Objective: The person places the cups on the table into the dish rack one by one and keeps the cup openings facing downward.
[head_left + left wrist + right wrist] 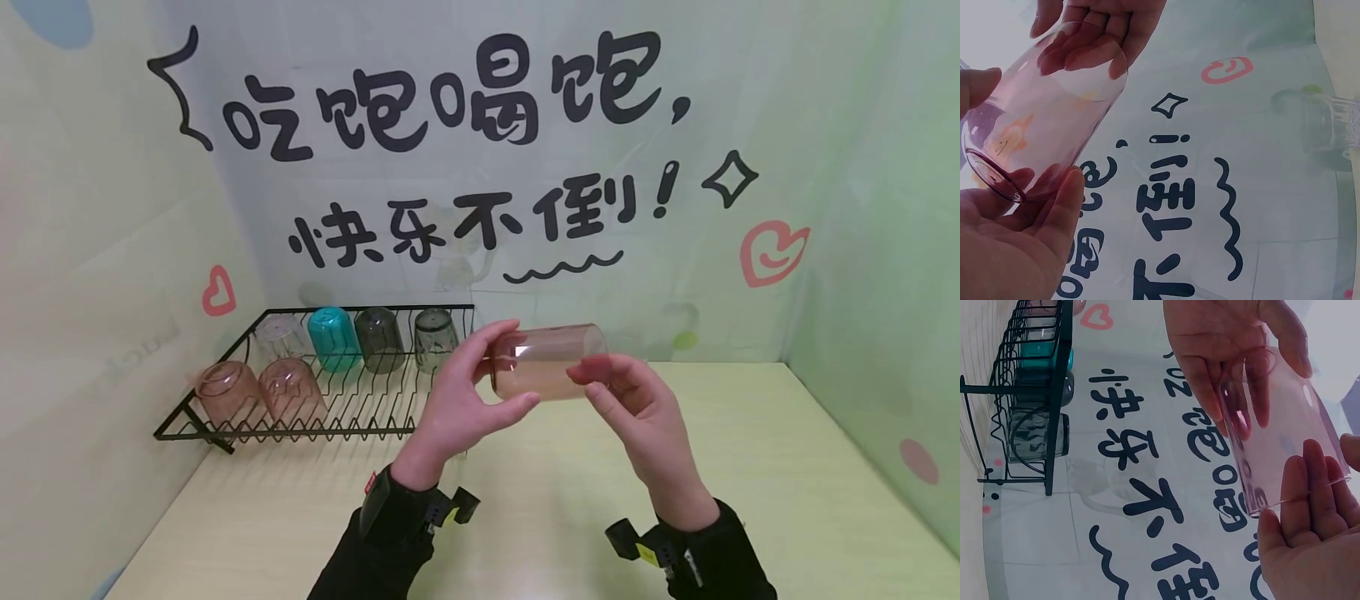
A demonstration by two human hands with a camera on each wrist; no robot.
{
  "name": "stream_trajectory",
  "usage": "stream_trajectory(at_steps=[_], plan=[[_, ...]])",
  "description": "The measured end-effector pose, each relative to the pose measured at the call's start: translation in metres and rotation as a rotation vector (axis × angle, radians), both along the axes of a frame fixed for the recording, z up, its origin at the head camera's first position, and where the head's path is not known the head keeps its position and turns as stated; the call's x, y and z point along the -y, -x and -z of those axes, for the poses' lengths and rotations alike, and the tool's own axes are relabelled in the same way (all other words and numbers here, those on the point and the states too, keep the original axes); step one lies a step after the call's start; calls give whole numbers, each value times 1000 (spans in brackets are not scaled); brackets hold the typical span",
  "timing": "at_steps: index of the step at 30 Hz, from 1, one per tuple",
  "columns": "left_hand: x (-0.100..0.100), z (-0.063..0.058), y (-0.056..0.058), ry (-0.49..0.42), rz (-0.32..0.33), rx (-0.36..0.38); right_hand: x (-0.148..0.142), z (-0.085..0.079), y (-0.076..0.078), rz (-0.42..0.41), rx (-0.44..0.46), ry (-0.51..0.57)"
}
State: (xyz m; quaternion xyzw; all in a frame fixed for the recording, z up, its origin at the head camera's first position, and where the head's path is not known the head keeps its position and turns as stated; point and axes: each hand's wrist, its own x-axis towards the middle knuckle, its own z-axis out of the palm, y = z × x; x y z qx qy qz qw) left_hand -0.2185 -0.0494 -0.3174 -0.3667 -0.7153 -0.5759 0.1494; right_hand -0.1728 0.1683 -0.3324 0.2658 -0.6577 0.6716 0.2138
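Note:
A see-through pink glass (546,358) lies on its side in the air between both hands. My left hand (459,400) grips its base end, thumb below and fingers behind in the head view. At the mouth end my right hand (651,421) holds the rim between thumb and fingers; some fingertips show through the pink wall. The left wrist view shows the thick round base of the pink glass (1054,125) toward the left palm. In the right wrist view the right fingers (1319,487) lie along the open rim.
A black wire rack (352,432) stands at the back left of the pale table (540,517). Upside-down glasses sit on it: two pink glasses (291,392), a teal glass (333,340), and clear and grey ones. A clear glass (1329,125) appears near the wall in the left wrist view.

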Motion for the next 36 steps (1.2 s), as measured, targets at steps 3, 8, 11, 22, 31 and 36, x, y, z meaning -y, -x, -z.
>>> stream_trajectory(at_steps=[3, 8, 11, 22, 31, 36], plan=[[2, -1, 0, 6, -10, -7, -4, -1, 0, -8, -17, -15], [6, -3, 0, 15, -30, -18, -12, -2, 2, -34, -41, -44], [10, -4, 0, 21, -52, -21, -18, -2, 4, -19, -38, -76], [25, -4, 4, 56, -132, -31, -31, 4, 11, 163, -50, -207], [32, -6, 3, 106, -185, 5, -41, 9, 16, 202, -10, -251], [36, -5, 6, 115, -190, 19, -45, 10, 16, 211, -10, -280]])
